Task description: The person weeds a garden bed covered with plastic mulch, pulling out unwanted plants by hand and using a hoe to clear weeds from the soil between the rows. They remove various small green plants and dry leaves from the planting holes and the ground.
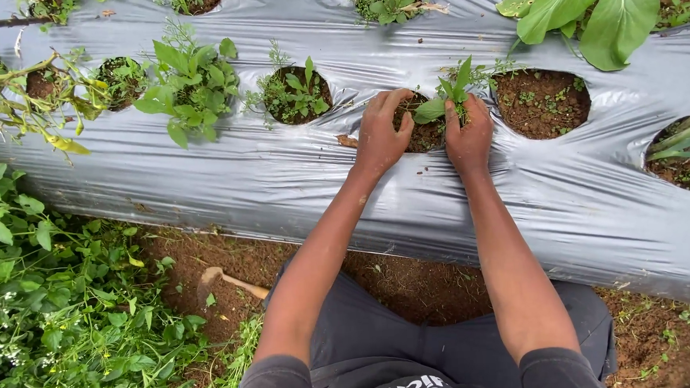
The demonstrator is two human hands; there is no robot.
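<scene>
At twelve o'clock, a small green seedling (451,96) stands in a soil-filled planting hole (424,135). The left hand (381,134) presses soil, grip loosely curled, holding nothing; the right hand (469,134) cups the stem, fingers nearly closed around it. Firming gently would likely spare the roots. Silver plastic mulch (282,185) covers the bed; weeds (63,307) crowd eight o'clock.

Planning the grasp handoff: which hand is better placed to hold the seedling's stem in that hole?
Right, probably. The right hand already touches the seedling at its base; the left hand rests on the soil at the planting hole beside it.
</scene>
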